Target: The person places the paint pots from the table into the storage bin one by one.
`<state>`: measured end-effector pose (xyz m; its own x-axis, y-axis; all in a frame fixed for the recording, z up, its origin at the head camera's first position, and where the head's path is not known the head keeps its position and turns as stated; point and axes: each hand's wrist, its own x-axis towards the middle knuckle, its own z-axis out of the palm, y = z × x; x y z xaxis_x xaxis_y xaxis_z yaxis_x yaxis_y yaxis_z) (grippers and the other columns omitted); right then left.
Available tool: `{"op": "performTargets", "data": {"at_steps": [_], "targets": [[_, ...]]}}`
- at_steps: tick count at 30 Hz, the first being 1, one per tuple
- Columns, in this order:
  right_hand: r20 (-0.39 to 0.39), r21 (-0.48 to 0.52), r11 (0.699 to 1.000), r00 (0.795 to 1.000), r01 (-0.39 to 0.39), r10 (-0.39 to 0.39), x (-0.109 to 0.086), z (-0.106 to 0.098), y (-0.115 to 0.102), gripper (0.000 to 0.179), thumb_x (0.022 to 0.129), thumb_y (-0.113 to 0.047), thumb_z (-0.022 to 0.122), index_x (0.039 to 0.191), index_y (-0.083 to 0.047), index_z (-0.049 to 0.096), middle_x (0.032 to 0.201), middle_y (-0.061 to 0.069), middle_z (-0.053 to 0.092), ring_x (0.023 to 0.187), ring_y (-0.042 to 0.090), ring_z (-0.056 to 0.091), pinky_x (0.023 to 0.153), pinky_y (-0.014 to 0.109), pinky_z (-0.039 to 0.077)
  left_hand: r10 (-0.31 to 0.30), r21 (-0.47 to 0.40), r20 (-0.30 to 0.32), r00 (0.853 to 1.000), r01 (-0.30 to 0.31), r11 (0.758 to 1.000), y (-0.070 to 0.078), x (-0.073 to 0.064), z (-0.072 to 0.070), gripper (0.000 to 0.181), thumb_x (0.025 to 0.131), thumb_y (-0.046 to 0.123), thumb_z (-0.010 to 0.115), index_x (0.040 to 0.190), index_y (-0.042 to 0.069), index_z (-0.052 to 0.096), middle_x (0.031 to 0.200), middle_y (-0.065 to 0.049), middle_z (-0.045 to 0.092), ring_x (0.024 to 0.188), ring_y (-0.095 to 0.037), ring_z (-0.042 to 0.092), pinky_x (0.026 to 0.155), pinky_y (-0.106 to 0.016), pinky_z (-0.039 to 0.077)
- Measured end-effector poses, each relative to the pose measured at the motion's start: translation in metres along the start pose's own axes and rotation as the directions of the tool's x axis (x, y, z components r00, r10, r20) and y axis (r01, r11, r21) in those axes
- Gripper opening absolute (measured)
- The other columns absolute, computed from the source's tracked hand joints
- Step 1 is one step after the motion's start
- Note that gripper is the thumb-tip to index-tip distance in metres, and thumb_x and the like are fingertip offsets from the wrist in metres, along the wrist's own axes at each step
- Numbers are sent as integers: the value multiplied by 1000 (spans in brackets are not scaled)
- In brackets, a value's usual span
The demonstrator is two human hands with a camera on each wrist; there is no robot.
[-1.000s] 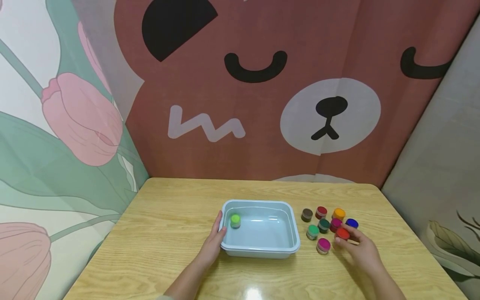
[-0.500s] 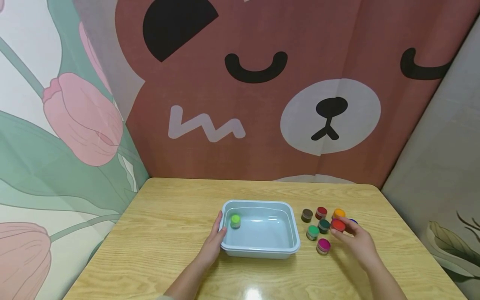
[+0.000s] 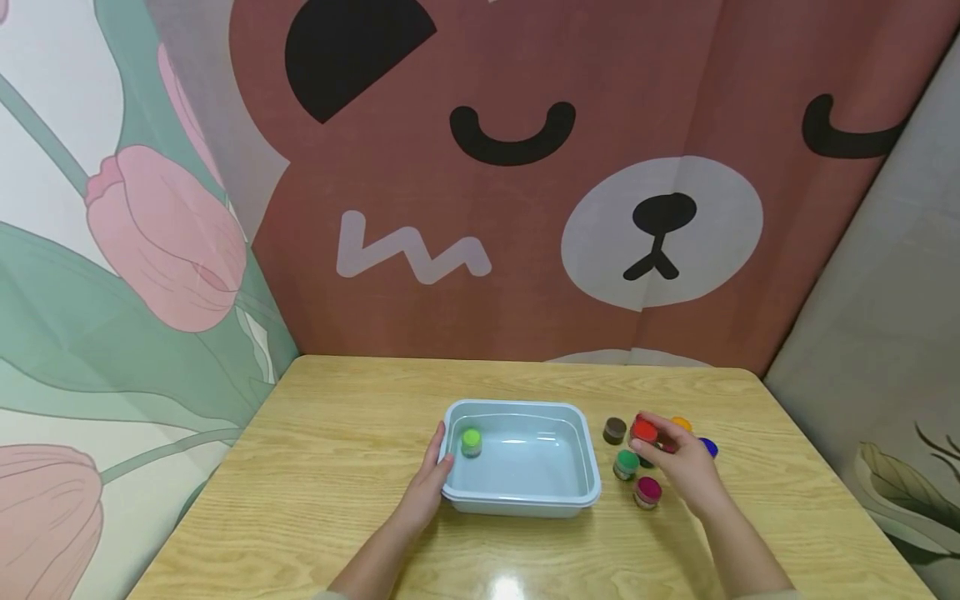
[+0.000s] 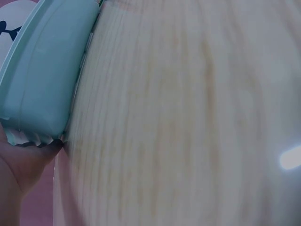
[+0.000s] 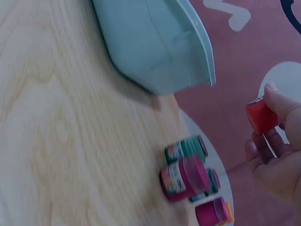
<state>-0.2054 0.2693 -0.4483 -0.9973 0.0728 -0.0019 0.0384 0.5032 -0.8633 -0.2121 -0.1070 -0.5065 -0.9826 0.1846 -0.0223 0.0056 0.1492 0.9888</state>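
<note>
A light blue plastic basin (image 3: pixel 521 505) stands on the table, with a small paint jar with a lime-green lid (image 3: pixel 471 442) inside near its left wall. My left hand (image 3: pixel 424 490) holds the basin's left side, thumb at the near corner; the basin's corner (image 4: pixel 42 94) also shows in the left wrist view. Between thumb and fingers, my right hand (image 3: pixel 687 467) pinches a red paint jar (image 3: pixel 643 430), raised over the group of jars right of the basin. The right wrist view shows the red jar (image 5: pixel 261 116) off the table, its lower side partly covered by fingers.
Several paint jars stand right of the basin: a brown one (image 3: pixel 614 431), a green one (image 3: pixel 626 464), a magenta one (image 3: pixel 648 492), an orange one (image 3: pixel 682 423) and a blue one (image 3: pixel 708 447). Others are partly hidden by the right hand. A bear-print curtain (image 3: pixel 420 317) hangs behind the table.
My right hand has lifted the red paint jar from the right of the group and carried it left and away from me, over the other jars. The left hand and basin stay put.
</note>
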Motion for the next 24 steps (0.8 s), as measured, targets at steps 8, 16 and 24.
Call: {"op": "performTargets", "data": {"at_steps": [8,16,24], "targets": [[25,67,998,999,18,-20,9,19,-21,64,91,-31,69,146,-9,45,138,19,55,116,25,57,81,12,51,18,1,-1,1000,-18,1000,0,-1,-1,59,106,21,34,159,17,9,165,-17,6,151,-44,0,118,-67,1],[54,90,996,998,21,-26,16,44,-39,61,88,-32,73,141,-10,51,134,16,58,115,27,58,90,25,55,-6,12,-4,1000,7,1000,0,-1,0,58,107,25,34,159,22,9,166,-14,6,151,-43,1,118,-68,1],[100,137,990,994,24,-38,23,69,-54,54,87,-25,75,136,-10,57,130,15,58,112,29,59,89,33,58,-9,20,-10,1000,9,1000,1,-2,0,58,107,24,34,159,23,10,166,-14,7,151,-43,2,117,-68,2]]}}
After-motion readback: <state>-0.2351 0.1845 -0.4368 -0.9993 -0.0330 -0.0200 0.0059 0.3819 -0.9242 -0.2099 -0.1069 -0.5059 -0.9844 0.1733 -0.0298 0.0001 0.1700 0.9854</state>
